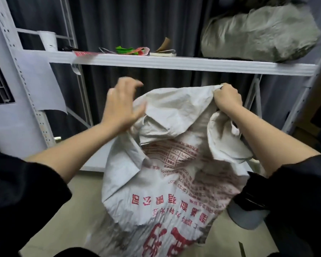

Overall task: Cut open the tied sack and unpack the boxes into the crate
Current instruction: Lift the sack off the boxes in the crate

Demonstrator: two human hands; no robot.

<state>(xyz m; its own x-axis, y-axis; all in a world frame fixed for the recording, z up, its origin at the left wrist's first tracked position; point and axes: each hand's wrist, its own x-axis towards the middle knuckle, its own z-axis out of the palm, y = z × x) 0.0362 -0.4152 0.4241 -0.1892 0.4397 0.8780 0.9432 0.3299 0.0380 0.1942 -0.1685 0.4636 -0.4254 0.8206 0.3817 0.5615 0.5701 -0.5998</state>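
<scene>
A white woven sack [161, 193] with red printed characters stands on the floor in front of me, its top crumpled and loose. My right hand [227, 98] is clenched on the sack's upper right rim and holds it up. My left hand [121, 104] hovers at the upper left rim with fingers spread, its heel against the fabric, gripping nothing. The sack's mouth sags between both hands. No boxes show; the inside is hidden by folds. No crate and no cutting tool are in view.
A white metal shelf [174, 64] runs across just behind the sack, carrying a grey stuffed sack [258, 34], a paper roll [48, 40], a book and coloured scraps. Dark curtains hang behind. A grey round object [246, 217] sits on the floor at right.
</scene>
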